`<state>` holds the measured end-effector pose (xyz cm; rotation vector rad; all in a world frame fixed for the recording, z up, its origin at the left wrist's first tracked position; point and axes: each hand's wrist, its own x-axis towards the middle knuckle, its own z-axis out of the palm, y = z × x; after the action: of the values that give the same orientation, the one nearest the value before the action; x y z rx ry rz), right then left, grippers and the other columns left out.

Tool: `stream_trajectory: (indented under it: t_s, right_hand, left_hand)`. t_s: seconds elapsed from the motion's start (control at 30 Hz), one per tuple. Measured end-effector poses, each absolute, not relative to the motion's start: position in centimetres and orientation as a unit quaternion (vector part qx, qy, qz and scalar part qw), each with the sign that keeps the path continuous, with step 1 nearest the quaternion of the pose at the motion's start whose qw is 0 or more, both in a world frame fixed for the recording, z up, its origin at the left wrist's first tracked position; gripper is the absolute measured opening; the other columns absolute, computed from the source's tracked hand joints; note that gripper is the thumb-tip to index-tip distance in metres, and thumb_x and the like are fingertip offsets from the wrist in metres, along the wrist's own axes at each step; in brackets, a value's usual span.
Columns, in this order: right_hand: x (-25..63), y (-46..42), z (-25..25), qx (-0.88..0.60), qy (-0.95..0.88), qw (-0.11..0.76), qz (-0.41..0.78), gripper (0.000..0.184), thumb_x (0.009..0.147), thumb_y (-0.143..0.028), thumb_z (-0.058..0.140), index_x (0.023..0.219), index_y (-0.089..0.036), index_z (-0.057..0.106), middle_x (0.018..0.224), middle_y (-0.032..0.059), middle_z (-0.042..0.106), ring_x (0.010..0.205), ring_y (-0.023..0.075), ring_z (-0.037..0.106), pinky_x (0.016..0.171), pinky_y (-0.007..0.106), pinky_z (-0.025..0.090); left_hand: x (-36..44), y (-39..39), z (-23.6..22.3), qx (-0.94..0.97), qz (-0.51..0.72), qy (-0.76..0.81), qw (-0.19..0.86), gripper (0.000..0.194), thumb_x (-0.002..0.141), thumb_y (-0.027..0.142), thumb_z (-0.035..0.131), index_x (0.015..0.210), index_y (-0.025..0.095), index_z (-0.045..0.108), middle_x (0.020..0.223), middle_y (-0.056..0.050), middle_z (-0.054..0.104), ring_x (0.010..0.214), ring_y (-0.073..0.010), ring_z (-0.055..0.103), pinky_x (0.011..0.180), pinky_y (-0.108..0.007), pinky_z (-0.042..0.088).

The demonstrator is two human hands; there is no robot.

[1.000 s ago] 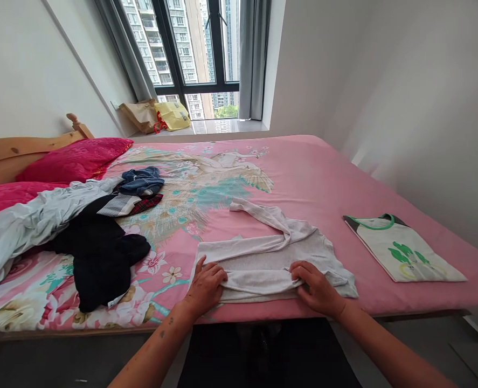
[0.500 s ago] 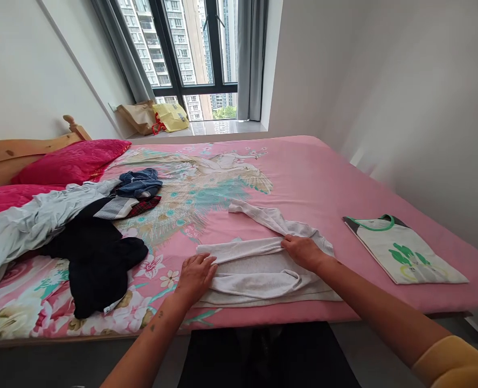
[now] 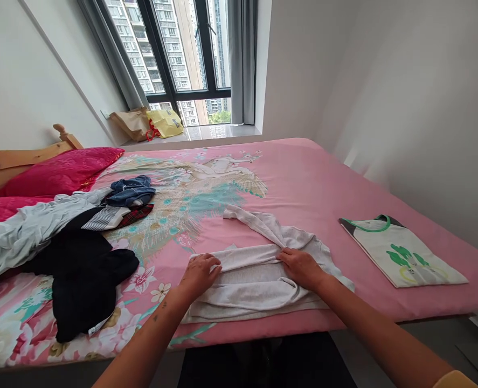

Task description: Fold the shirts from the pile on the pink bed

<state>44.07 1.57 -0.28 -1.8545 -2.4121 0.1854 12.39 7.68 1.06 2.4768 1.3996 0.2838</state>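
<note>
A light grey long-sleeved shirt (image 3: 247,288) lies on the bed near its front edge, with one sleeve (image 3: 250,218) stretching away to the back left and another laid across the body. At the shirt's left end my left hand (image 3: 201,272) rests on the fabric, its fingers curled over the sleeve end. Farther right, my right hand (image 3: 301,267) is closed, pinching the cloth where the sleeve bends. Its fingertips are partly hidden by the hand.
Right of the shirt lies a folded white T-shirt (image 3: 408,256) with green trim. A black garment (image 3: 87,285), a white garment (image 3: 28,231) and blue denim (image 3: 131,190) are heaped at left, beside a red pillow (image 3: 61,172). Bags (image 3: 164,123) stand on the windowsill.
The view has shifted slightly. My left hand has moved up over the sleeve end and its fingers are more bent. My right hand keeps its pinch, and the shirt's right side has spread out.
</note>
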Motion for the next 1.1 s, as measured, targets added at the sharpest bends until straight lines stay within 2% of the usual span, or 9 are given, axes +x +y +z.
stream_trajectory:
  t_s: [0.2, 0.3, 0.4, 0.5, 0.6, 0.7, 0.8, 0.93, 1.1]
  right_hand:
    - [44.1, 1.3, -0.7, -0.624, -0.772, 0.087, 0.079, 0.027, 0.087, -0.019, 0.042, 0.103, -0.020, 0.064, 0.100, 0.0070, 0.063, 0.095, 0.0176, 0.056, 0.084, 0.026, 0.040]
    - [44.1, 1.4, -0.8, -0.632, -0.764, 0.098, 0.086, 0.025, 0.088, -0.020, 0.042, 0.100, -0.021, 0.064, 0.098, 0.0069, 0.063, 0.094, 0.0177, 0.056, 0.082, 0.026, 0.039]
    - [44.2, 1.6, -1.0, -0.639, -0.756, 0.107, 0.093, 0.024, 0.089, -0.021, 0.042, 0.098, -0.021, 0.064, 0.097, 0.0061, 0.063, 0.092, 0.0175, 0.056, 0.079, 0.027, 0.038]
    - [44.3, 1.7, -1.4, -0.648, -0.746, 0.114, 0.100, 0.023, 0.089, -0.021, 0.042, 0.097, -0.022, 0.064, 0.097, 0.0051, 0.063, 0.091, 0.0179, 0.056, 0.077, 0.028, 0.036]
    - [44.4, 1.7, -1.7, -0.650, -0.742, 0.124, 0.105, 0.022, 0.089, -0.021, 0.042, 0.096, -0.022, 0.063, 0.097, 0.0043, 0.063, 0.092, 0.0187, 0.055, 0.077, 0.030, 0.035]
    - [44.4, 1.7, -2.0, -0.650, -0.741, 0.126, 0.110, 0.021, 0.089, -0.022, 0.043, 0.096, -0.022, 0.062, 0.098, 0.0051, 0.062, 0.092, 0.0197, 0.054, 0.077, 0.031, 0.033]
    - [44.4, 1.7, -2.1, -0.651, -0.741, 0.119, 0.112, 0.020, 0.088, -0.023, 0.043, 0.096, -0.022, 0.062, 0.099, 0.0065, 0.062, 0.092, 0.0208, 0.053, 0.077, 0.032, 0.033]
    - [44.2, 1.7, -2.2, -0.654, -0.739, 0.115, 0.114, 0.020, 0.088, -0.023, 0.044, 0.096, -0.022, 0.062, 0.100, 0.0064, 0.062, 0.093, 0.0214, 0.053, 0.077, 0.033, 0.033]
    - [44.1, 1.6, -2.1, -0.657, -0.736, 0.118, 0.112, 0.020, 0.088, -0.023, 0.044, 0.098, -0.022, 0.061, 0.101, 0.0063, 0.062, 0.094, 0.0210, 0.053, 0.078, 0.032, 0.033]
  left_hand:
    - [17.4, 14.2, 1.3, 0.765, 0.226, 0.542, 0.264, 0.016, 0.078, 0.026, 0.056, 0.087, 0.023, 0.068, 0.096, -0.005, 0.067, 0.096, -0.0207, 0.058, 0.088, -0.032, 0.041]
    - [19.6, 18.9, 0.8, 0.705, 0.240, 0.602, 0.289, 0.020, 0.083, 0.026, 0.048, 0.088, 0.019, 0.066, 0.083, -0.005, 0.065, 0.083, -0.0190, 0.060, 0.076, -0.030, 0.044]
    - [21.2, 22.9, 0.0, 0.643, 0.239, 0.646, 0.336, 0.024, 0.087, 0.028, 0.042, 0.093, 0.017, 0.062, 0.073, -0.003, 0.061, 0.062, -0.0138, 0.057, 0.058, -0.026, 0.043]
    - [22.1, 25.4, -0.9, 0.589, 0.221, 0.668, 0.398, 0.026, 0.090, 0.035, 0.042, 0.096, 0.015, 0.057, 0.070, 0.001, 0.056, 0.049, -0.0083, 0.049, 0.048, -0.023, 0.039]
    - [22.3, 26.3, -1.7, 0.547, 0.207, 0.673, 0.451, 0.031, 0.089, 0.042, 0.047, 0.096, 0.014, 0.055, 0.069, 0.003, 0.053, 0.048, -0.0056, 0.044, 0.045, -0.020, 0.038]
    - [21.8, 26.2, -2.2, 0.519, 0.216, 0.667, 0.489, 0.033, 0.082, 0.042, 0.057, 0.102, 0.016, 0.051, 0.065, 0.005, 0.051, 0.043, -0.0040, 0.040, 0.040, -0.018, 0.030]
    - [21.3, 25.9, -2.1, 0.507, 0.223, 0.646, 0.525, 0.048, 0.070, 0.040, 0.068, 0.107, 0.020, 0.046, 0.062, 0.006, 0.050, 0.039, -0.0031, 0.037, 0.039, -0.018, 0.023]
    - [21.4, 26.0, -1.4, 0.501, 0.202, 0.628, 0.560, 0.046, 0.061, 0.044, 0.072, 0.092, 0.021, 0.049, 0.058, 0.007, 0.048, 0.037, -0.0037, 0.038, 0.039, -0.018, 0.021]
    - [20.6, 25.6, -0.8, 0.502, 0.166, 0.621, 0.578, 0.040, 0.055, 0.035, 0.076, 0.078, 0.020, 0.047, 0.058, 0.006, 0.051, 0.039, -0.0062, 0.044, 0.038, -0.019, 0.024]
